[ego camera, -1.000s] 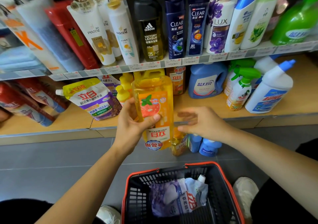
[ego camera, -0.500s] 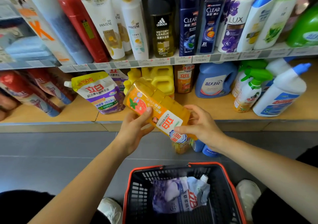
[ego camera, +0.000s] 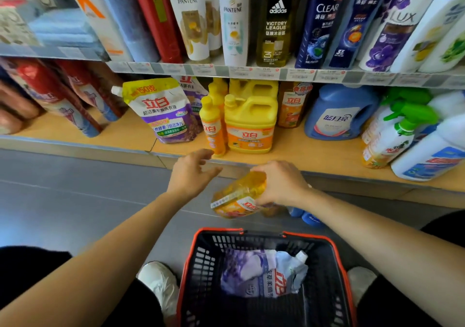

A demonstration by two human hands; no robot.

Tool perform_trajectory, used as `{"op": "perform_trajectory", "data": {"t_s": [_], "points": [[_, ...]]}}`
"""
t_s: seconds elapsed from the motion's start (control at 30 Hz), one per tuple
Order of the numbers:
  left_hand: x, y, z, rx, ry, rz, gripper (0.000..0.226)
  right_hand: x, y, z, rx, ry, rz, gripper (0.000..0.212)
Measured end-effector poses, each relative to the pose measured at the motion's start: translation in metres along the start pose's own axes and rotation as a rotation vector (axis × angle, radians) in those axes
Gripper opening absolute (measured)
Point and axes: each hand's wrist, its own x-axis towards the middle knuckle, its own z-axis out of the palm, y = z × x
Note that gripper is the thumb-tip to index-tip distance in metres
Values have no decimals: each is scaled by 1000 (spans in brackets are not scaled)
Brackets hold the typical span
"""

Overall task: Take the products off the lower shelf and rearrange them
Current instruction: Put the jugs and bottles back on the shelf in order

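Note:
My right hand (ego camera: pixel 281 182) grips a yellow dish-soap bottle (ego camera: pixel 239 196), tipped on its side above the black basket (ego camera: pixel 334 276) with the red rim. My left hand (ego camera: pixel 192 172) hovers open just in front of the lower shelf (ego camera: pixel 314 155), holding nothing. On that shelf stand a slim yellow bottle (ego camera: pixel 212 125), a yellow jug (ego camera: pixel 250 123), a purple refill pouch (ego camera: pixel 163 111), an orange bottle (ego camera: pixel 293 105), a blue detergent jug (ego camera: pixel 338 115) and spray bottles (ego camera: pixel 397 128). A lavender pouch (ego camera: pixel 264 274) lies in the basket.
The upper shelf holds shampoo and body-wash bottles (ego camera: pixel 274 25). Red packs (ego camera: pixel 63 95) lean at the lower shelf's left. Blue caps (ego camera: pixel 305 214) of bottles on the floor peek out under my right wrist. My white shoes (ego camera: pixel 158 284) flank the basket on grey floor.
My left hand has let go of the yellow bottle and opened. My right hand now holds it alone, lower and tipped sideways over the basket. The camera has moved closer to the shelf.

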Motion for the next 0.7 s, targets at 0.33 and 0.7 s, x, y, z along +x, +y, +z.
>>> {"op": "perform_trajectory", "data": {"t_s": [0.33, 0.7], "points": [[90, -8, -5, 532, 100, 378, 91, 10, 13, 59, -235, -203, -85, 46], [94, -18, 0, 394, 118, 370, 67, 6, 28, 90, -143, -310, -31, 59]]}}
